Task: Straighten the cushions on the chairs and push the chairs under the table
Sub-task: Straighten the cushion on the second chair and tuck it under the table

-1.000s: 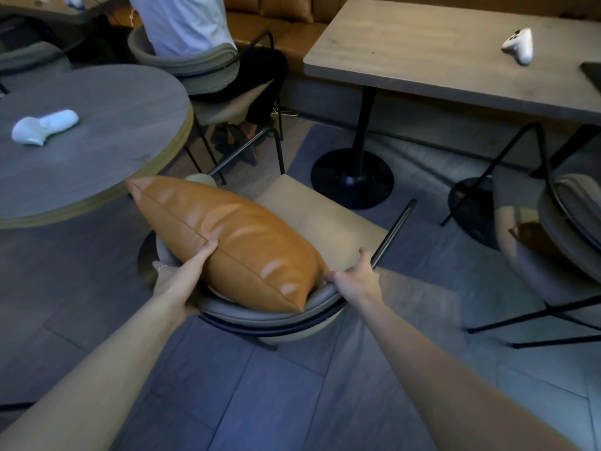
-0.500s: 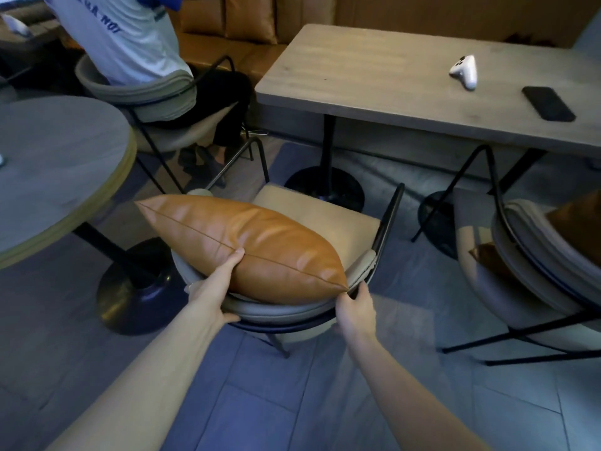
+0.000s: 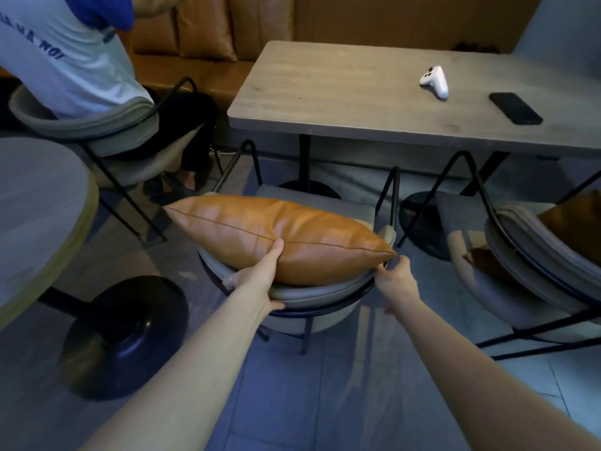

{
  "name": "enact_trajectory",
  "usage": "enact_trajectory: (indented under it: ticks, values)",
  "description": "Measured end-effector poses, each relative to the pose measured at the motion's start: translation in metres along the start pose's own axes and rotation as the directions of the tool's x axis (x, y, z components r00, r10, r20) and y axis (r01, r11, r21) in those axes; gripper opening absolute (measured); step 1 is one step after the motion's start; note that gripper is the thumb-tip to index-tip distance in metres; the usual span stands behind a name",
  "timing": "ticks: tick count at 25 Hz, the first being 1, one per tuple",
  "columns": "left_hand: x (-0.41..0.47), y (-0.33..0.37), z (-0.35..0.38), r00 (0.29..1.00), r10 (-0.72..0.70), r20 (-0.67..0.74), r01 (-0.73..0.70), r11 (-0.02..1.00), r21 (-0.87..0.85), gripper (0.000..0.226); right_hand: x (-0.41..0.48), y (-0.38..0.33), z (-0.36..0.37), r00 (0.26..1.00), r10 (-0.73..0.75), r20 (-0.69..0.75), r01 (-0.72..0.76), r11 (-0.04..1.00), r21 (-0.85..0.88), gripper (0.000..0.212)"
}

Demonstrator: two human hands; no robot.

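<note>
An orange leather cushion (image 3: 279,240) lies across the curved backrest of a grey chair (image 3: 312,296) with a black metal frame. My left hand (image 3: 260,276) grips the backrest's left part, thumb pressed against the cushion's near face. My right hand (image 3: 395,278) holds the backrest's right end, just under the cushion's right corner. The chair's seat faces the rectangular wooden table (image 3: 374,102), its front edge close to the table's black pedestal base. A second grey chair (image 3: 533,255) with a darker orange cushion (image 3: 575,222) stands at the right.
A round table (image 3: 39,216) on a black disc base (image 3: 126,336) stands at the left. A seated person (image 3: 65,53) occupies a chair at the far left. On the rectangular table lie a white controller (image 3: 435,81) and a black phone (image 3: 515,108). An orange bench runs behind.
The chair with the cushion has turned to face the rectangular table and moved closer to it. My right hand slid from the armrest rail to the backrest's right end.
</note>
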State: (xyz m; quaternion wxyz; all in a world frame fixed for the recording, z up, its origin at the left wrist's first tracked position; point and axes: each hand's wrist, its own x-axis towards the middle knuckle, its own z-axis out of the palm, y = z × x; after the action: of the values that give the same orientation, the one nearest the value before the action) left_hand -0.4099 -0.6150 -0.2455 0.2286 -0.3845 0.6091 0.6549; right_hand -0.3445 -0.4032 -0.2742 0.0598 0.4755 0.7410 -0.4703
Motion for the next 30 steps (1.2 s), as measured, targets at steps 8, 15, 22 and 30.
enact_trajectory:
  ticks: [8, 15, 22, 30]
  values:
    - [0.037, 0.068, -0.059, 0.984, 0.001, 0.179, -0.009, 0.999, 0.046, 0.147, -0.07, -0.015, 0.083, 0.971, 0.206, 0.123, -0.238, 0.893, 0.382, 0.109]
    - [0.067, 0.104, -0.065, 0.974, 0.062, 0.217, -0.091, 0.988, 0.125, 0.098, -0.031, -0.027, 0.078, 0.969, 0.239, 0.063, -0.245, 0.899, 0.364, 0.093]
    - [0.08, 0.113, -0.047, 0.963, 0.075, 0.26, -0.11, 0.986, 0.122, 0.091, -0.007, -0.038, 0.066, 0.982, 0.19, 0.007, -0.182, 0.927, 0.327, 0.08]
    - [0.079, 0.114, -0.044, 0.958, 0.072, 0.277, -0.108, 0.987, 0.116, 0.092, -0.008, -0.041, 0.057, 0.983, 0.177, 0.055, -0.184, 0.905, 0.384, 0.082]
